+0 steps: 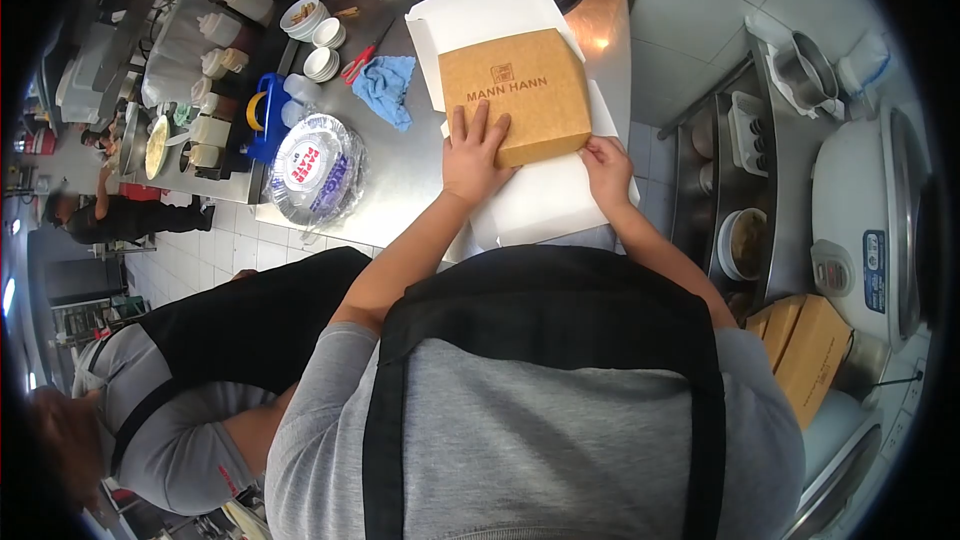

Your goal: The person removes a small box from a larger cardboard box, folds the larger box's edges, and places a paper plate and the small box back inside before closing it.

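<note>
A brown takeout box [520,105] printed "MANN HANN" lies on an opened white cardboard box [540,202] on the steel counter. My left hand [476,162] rests with fingers spread on the brown box's near left part. At its near right corner, my right hand [608,176] has its fingers curled against the edge, closed on the brown box. Part of the white box shows beyond as a raised lid [490,5]. What is under the brown box is hidden.
Left on the counter [400,185] are wrapped paper plates [315,168], a blue cloth [385,90], red-handled scissors [352,67] and small white cups [321,63]. A co-worker [190,410] stands close on my left. Shelves [735,190] and a rice cooker [855,230] are on the right.
</note>
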Available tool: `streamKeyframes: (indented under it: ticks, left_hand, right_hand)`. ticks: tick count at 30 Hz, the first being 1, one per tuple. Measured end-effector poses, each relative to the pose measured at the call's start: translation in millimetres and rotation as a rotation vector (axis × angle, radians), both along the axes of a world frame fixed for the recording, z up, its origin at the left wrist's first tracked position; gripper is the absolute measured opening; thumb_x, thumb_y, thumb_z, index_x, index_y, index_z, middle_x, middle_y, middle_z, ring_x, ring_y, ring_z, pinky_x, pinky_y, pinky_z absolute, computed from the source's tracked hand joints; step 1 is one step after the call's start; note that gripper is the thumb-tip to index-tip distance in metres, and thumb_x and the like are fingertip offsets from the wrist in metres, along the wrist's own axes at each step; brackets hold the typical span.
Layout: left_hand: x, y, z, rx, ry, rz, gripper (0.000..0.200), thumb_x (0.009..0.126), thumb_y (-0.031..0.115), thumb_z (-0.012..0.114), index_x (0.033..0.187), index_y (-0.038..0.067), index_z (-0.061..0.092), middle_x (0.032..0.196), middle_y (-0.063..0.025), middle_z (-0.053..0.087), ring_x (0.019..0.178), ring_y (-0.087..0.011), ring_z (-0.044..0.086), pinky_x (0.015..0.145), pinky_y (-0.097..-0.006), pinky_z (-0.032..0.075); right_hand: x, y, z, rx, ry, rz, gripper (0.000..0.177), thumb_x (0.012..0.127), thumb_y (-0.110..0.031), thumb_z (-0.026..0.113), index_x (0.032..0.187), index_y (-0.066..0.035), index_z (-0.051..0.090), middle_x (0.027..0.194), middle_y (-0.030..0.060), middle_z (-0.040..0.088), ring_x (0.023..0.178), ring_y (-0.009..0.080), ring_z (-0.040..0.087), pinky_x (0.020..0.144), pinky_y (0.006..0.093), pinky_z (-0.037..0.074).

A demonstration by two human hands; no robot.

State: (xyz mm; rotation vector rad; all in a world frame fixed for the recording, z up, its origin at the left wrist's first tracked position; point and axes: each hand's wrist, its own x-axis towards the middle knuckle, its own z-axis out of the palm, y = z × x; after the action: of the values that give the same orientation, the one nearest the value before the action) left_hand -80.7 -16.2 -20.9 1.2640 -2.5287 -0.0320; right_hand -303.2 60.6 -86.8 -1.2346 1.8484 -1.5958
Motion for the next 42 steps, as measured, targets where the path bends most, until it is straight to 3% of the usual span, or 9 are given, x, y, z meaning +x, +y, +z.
streamKeyframes:
  ticks: [8,11,14,20,24,27,30,33,42]
  left_hand:
    - [4,3,-5,-0.016,-0.091,-0.032,0.084,0.066,0.052,0.078,0.138,0.024,0.047,0.152,-0.0125,0.032,0.138,-0.0468,0.027,0.095,-0.0575,0.040]
    - [7,11,7,-0.007,-0.294,-0.032,0.085,0.070,0.059,0.072,0.142,0.024,0.043,0.155,-0.0144,0.026,0.140,-0.0468,0.021,0.102,-0.0616,0.033]
    - [5,15,15,0.094,-0.286,-0.026,0.086,0.074,0.062,0.068,0.145,0.024,0.039,0.157,-0.0163,0.019,0.142,-0.0478,0.016,0.105,-0.0658,0.026]
    - [23,-10,-18,0.230,0.036,-0.147,0.089,0.077,0.055,0.070,0.147,0.015,0.033,0.151,-0.0241,0.022,0.140,-0.0491,0.016,0.110,-0.0572,0.026]
    - [23,-54,-22,0.324,0.510,0.245,0.091,0.074,0.029,0.080,0.144,-0.001,0.032,0.134,-0.0250,0.039,0.124,-0.0387,0.043,0.099,-0.0451,0.043]
    - [16,-78,-29,0.628,0.775,0.413,0.084,0.077,0.005,0.078,0.142,-0.007,0.027,0.120,-0.0197,0.051,0.095,-0.0244,0.065,0.079,-0.0331,0.057]
    - [9,-76,-1,0.851,0.826,0.300,0.083,0.078,0.002,0.076,0.143,-0.006,0.025,0.124,-0.0203,0.049,0.100,-0.0251,0.064,0.083,-0.0336,0.056]
    - [17,-90,-47,0.686,0.867,0.269,0.079,0.078,-0.001,0.073,0.141,-0.006,0.025,0.130,-0.0202,0.046,0.107,-0.0242,0.061,0.086,-0.0332,0.055]
    - [25,-51,23,0.898,1.353,0.126,0.093,0.081,-0.006,0.067,0.148,0.012,0.006,0.138,-0.0169,0.039,0.125,-0.0267,0.047,0.101,-0.0376,0.046]
  right_hand:
    - [-3,-10,-9,0.049,-0.130,-0.036,0.011,0.076,0.001,0.071,0.084,-0.003,0.064,0.071,0.0083,0.066,0.069,0.0169,0.067,0.067,0.0267,0.054]
    - [-25,-16,4,0.326,0.064,0.130,0.011,0.080,-0.001,0.066,0.090,-0.001,0.062,0.087,0.0111,0.068,0.076,0.0198,0.067,0.071,0.0298,0.055]
    - [-24,-28,48,0.255,0.303,0.139,0.028,0.087,-0.006,0.059,0.115,0.000,0.058,0.122,0.0199,0.059,0.106,0.0280,0.063,0.091,0.0357,0.050]
    - [2,-35,25,0.127,0.807,0.375,0.063,0.092,-0.014,0.053,0.149,-0.001,0.028,0.157,0.0213,0.016,0.146,0.0362,0.013,0.118,0.0410,0.019]
    - [-3,-36,31,0.097,0.519,0.385,0.062,0.092,-0.013,0.057,0.147,0.000,0.030,0.156,0.0186,0.018,0.143,0.0334,0.022,0.114,0.0386,0.027]
    - [-11,-63,25,0.209,-0.322,0.121,0.061,0.092,-0.018,0.062,0.144,-0.002,0.036,0.144,0.0154,0.040,0.126,0.0242,0.046,0.101,0.0331,0.042]
    - [-25,-89,29,0.241,-0.462,0.200,0.057,0.091,-0.025,0.067,0.138,-0.003,0.044,0.121,0.0101,0.057,0.104,0.0155,0.057,0.086,0.0284,0.048]
    - [-25,-108,36,0.281,-0.591,0.134,0.052,0.089,-0.027,0.069,0.131,-0.003,0.050,0.108,0.0079,0.063,0.098,0.0154,0.060,0.084,0.0288,0.048]
    - [4,-90,76,0.049,-0.794,0.201,0.048,0.089,-0.022,0.070,0.128,-0.006,0.049,0.112,0.0060,0.059,0.104,0.0144,0.057,0.086,0.0297,0.048]
